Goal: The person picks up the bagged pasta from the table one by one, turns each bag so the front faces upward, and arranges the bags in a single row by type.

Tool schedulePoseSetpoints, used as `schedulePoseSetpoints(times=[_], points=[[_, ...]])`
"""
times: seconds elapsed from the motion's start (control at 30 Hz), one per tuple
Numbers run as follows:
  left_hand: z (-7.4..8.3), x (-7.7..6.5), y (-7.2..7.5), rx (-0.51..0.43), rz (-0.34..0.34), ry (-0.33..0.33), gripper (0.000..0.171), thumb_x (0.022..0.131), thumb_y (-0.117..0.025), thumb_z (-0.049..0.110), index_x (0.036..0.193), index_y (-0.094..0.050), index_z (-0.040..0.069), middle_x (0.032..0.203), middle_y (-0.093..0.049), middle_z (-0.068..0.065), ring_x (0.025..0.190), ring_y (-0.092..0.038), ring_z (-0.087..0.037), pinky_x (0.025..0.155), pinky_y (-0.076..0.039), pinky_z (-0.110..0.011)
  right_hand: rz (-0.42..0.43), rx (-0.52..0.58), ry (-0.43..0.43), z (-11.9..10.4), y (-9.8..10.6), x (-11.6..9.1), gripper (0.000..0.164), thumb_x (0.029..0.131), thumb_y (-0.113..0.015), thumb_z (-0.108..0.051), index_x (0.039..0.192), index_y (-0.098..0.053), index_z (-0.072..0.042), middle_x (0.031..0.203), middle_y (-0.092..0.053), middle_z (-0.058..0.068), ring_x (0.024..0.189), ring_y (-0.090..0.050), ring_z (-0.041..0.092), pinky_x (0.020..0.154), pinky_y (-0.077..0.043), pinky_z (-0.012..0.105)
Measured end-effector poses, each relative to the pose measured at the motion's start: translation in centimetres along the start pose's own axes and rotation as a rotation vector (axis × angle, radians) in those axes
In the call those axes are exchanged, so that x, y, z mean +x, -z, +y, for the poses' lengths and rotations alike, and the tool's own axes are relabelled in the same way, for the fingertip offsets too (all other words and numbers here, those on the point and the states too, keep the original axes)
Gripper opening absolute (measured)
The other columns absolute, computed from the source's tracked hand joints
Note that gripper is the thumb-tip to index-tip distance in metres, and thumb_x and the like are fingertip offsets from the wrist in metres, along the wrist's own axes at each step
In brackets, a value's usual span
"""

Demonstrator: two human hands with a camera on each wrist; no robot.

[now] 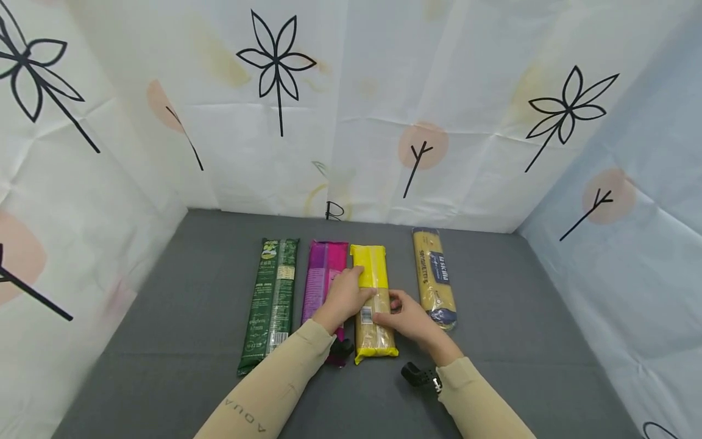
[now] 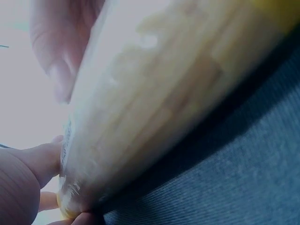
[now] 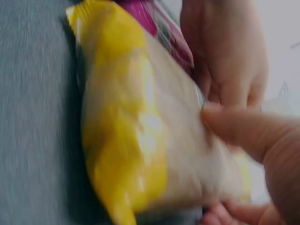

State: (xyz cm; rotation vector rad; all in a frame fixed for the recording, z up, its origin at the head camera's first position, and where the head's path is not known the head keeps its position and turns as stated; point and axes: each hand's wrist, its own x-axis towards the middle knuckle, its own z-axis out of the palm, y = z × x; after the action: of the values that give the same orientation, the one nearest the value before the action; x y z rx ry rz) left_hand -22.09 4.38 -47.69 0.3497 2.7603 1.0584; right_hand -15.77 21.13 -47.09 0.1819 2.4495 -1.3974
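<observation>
A yellow-ended clear pack of spaghetti [image 1: 375, 335] with a barcode lies at the middle of the grey table. My left hand [image 1: 342, 297] holds it from its left side, thumb across the top face. On the right side my right hand [image 1: 410, 317] grips the same pack, thumb on top and fingers at its edge. In the right wrist view, the pack [image 3: 122, 150] shows its yellow end near the cloth, with the right thumb on its upper face. The left wrist view shows the pale strands through the film of the pack [image 2: 140, 108].
Left of the yellow pack lies a purple-and-pink pack [image 1: 316, 286], partly under my left forearm. Further left is a green spaghetti pack [image 1: 269, 299]. A spaghetti pack with a blue label [image 1: 433, 274] lies to the right. Patterned white cloth walls [image 1: 373, 61] enclose the table [image 1: 181, 329].
</observation>
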Motion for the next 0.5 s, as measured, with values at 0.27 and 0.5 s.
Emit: schedulePoseSetpoints(times=[0.27,0.5], points=[[0.0,-0.1,0.0,-0.032,0.023,-0.016,0.067,0.087,-0.072,0.036,0.140,-0.048,0.003,0.129,-0.056,-0.019,0.115,-0.054,-0.033,0.097,-0.044,-0.046,0.012,0.071,-0.084,-1.3,-0.8,-0.6,0.050,0.081,-0.079,-0.025,0.107,-0.045,0.001,0.094,-0.059,0.015,0.074,-0.063,0.021,0.061,-0.055,0.032],[0.0,-0.3,0.0,-0.048,0.052,-0.001,0.066,0.088,-0.072,0.036,0.139,-0.049,0.001,0.146,-0.036,-0.019,0.119,-0.052,-0.035,0.100,-0.043,-0.045,0.076,0.051,-0.012,-1.7,-1.6,-1.2,0.045,0.084,-0.076,-0.021,0.108,-0.044,-0.001,0.092,-0.058,0.015,0.070,-0.063,0.020,0.058,-0.055,0.034]])
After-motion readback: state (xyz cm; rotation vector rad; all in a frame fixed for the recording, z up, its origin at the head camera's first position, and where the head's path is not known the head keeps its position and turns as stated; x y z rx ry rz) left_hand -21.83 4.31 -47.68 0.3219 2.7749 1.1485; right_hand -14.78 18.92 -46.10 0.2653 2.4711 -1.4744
